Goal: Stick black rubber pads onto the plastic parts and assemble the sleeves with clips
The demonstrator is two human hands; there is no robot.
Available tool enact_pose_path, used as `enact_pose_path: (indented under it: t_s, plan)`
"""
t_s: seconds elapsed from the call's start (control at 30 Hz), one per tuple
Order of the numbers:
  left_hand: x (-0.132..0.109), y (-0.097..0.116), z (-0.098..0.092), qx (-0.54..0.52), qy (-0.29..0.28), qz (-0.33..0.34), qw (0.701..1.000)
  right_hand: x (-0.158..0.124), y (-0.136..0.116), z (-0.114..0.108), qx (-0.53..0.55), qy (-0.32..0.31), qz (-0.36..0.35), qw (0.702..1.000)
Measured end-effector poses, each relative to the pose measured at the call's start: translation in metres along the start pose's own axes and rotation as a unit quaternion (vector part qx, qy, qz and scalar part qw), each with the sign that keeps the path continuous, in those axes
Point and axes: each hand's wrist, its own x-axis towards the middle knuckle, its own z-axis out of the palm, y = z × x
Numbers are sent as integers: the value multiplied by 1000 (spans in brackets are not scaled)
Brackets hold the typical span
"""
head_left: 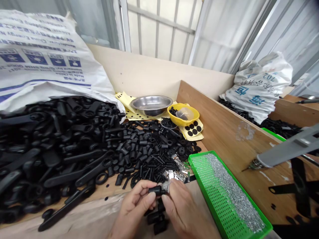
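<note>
Low in the middle of the view, my left hand (138, 205) pinches a short black plastic cylinder (155, 190) between thumb and fingers. Close against it on the right, my right hand (183, 209) is closed around the small black end of the piece. A greyish, blurred patch (165, 186) shows at its fingertips; I cannot tell what it is. Below both hands lie several black cylindrical pieces (159, 225), partly covered by the fingers. Just beyond the hands are loose black screws (152, 166) and shiny metal clips (178, 171).
A green tray (214, 212) of small silver parts stands right of my hands. Black plastic handles (82, 166) spill from a white sack (45, 56) at left. Behind are a steel bowl (152, 103) and yellow basket (193, 121). A grey power screwdriver (286, 147) juts in from the right.
</note>
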Motion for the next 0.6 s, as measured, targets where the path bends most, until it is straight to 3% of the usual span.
enact_pose_path:
  t_s: [0.3,0.43,0.6]
  plan:
    - [1,-1,0,-40,-17,-36,998,-1,10,4,-116,54,-90,988]
    - [1,-4,-2,-25,-31,-32,999,-3,10,5,-130,60,-93,985]
    - [1,-6,-6,52,-58,0,997,-5,8,6,-49,46,-38,997]
